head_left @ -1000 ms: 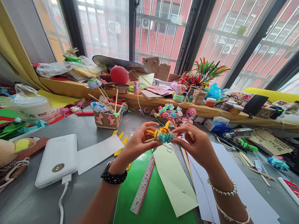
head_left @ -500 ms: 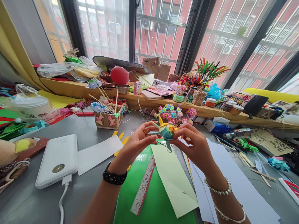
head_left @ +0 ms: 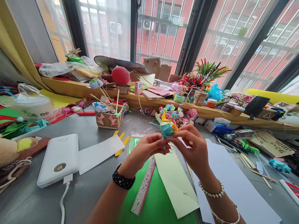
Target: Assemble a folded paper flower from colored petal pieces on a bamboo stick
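Both my left hand [head_left: 143, 151] and right hand [head_left: 192, 149] pinch the teal-and-yellow folded paper flower [head_left: 166, 127]; petals look formed, base seems unfinished.

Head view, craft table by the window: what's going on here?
A person holds a small folded paper piece, teal, yellow and orange, above the grey table with both hands. The left hand pinches its lower part from the left, and the right hand grips it from the right. Beneath the hands lie a ruler, a pale green strip and a green sheet. A white power bank sits to the left.
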Demonstrator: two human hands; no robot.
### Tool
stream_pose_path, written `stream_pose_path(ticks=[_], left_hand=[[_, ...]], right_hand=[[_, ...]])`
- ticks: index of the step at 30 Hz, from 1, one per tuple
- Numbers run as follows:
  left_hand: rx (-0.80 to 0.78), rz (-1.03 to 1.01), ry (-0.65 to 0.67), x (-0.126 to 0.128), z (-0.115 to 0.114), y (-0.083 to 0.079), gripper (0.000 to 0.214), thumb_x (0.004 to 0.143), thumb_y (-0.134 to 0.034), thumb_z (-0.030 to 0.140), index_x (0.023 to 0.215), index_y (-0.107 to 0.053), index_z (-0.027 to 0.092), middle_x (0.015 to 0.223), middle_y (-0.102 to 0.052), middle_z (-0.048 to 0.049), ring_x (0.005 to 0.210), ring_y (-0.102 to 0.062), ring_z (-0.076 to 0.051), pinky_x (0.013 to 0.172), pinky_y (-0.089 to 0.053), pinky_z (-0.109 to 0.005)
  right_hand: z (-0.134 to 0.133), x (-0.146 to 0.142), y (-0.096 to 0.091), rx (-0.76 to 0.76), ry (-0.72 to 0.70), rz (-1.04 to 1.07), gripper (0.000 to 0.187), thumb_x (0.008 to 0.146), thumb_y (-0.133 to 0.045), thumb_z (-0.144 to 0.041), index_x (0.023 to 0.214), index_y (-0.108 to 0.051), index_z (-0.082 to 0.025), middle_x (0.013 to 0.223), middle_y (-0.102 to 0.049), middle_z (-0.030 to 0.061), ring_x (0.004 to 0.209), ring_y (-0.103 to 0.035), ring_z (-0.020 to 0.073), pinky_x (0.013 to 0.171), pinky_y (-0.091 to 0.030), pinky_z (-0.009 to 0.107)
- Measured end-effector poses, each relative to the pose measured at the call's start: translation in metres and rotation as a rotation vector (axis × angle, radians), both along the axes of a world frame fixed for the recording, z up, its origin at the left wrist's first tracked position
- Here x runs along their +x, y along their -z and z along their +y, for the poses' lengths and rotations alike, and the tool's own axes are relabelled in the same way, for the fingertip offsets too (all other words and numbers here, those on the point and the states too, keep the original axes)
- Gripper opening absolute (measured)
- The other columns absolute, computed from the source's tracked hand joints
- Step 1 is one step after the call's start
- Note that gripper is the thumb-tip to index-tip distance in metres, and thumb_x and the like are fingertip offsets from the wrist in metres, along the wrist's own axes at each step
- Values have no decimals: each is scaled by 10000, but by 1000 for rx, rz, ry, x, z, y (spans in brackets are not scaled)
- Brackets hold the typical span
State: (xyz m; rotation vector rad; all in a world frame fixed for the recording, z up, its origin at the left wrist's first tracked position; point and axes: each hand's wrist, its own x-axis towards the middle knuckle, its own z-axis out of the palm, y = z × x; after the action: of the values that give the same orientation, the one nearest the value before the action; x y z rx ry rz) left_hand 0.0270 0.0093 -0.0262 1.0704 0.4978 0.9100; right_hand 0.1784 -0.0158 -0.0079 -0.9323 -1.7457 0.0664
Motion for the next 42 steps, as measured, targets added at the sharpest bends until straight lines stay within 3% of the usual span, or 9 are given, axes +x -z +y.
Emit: stream_pose_path(ticks=[13,22,28,30,34,36,39,42], left_hand=[[104,52,-58,2,-2,-3,148,688,-665,261,689,-605,125,609,-622,6,578,-570,-88,583,-450,-200],[182,-8,-103,3,-2,-2,187,723,-626,319,715,-624,133,657,-612,-2,623,-570,-97,632,-466,-215],[242,76,-170,6,0,2,168,696,-656,289,723,-605,131,639,-591,4,598,-576,-101,610,-476,-228],[245,40,-243,8,2,4,225,662,-689,257,819,-565,153,727,-583,8,618,-584,-96,612,-493,-230],[306,-72,-436,8,6,9,830,539,-774,186,1200,-296,341,979,-487,10,676,-612,-95,615,-530,-238],[427,-52,-504,6,6,9,992,550,-768,170,1278,-143,421,1020,-460,4,683,-616,-98,656,-540,-264],[600,61,-542,1,4,7,882,601,-737,171,1285,-235,410,1074,-472,-12,753,-620,-119,759,-527,-297],[618,94,-488,-2,3,4,720,636,-714,192,1239,-360,364,1088,-488,-21,821,-626,-151,776,-526,-307]], right_hand=[[-2,-5,3,-28,77,76,78,774,-573,-174,698,-563,-190,742,-465,-4,600,-453,98,475,-359,230],[-3,-3,-1,-97,4,88,85,785,-563,-206,707,-536,-188,752,-453,-15,525,-379,70,420,-312,211],[-3,-3,-2,-103,-12,104,107,797,-541,-199,696,-507,-191,736,-458,-9,563,-396,88,426,-317,211],[-2,-2,-2,-104,-33,104,93,799,-535,-191,709,-513,-193,749,-459,-5,574,-408,90,431,-327,211],[-1,0,-2,-117,-65,64,60,791,-547,-180,735,-544,-200,774,-460,-3,564,-408,83,431,-340,205],[-1,0,-2,-120,-73,42,49,787,-554,-176,746,-555,-203,783,-467,1,575,-420,86,421,-337,199],[0,-1,0,-113,-72,28,54,787,-548,-161,765,-561,-208,791,-476,8,626,-457,100,415,-339,190],[1,-1,1,-48,-55,-18,75,782,-546,-143,759,-568,-210,789,-475,6,643,-474,105,430,-355,195]])
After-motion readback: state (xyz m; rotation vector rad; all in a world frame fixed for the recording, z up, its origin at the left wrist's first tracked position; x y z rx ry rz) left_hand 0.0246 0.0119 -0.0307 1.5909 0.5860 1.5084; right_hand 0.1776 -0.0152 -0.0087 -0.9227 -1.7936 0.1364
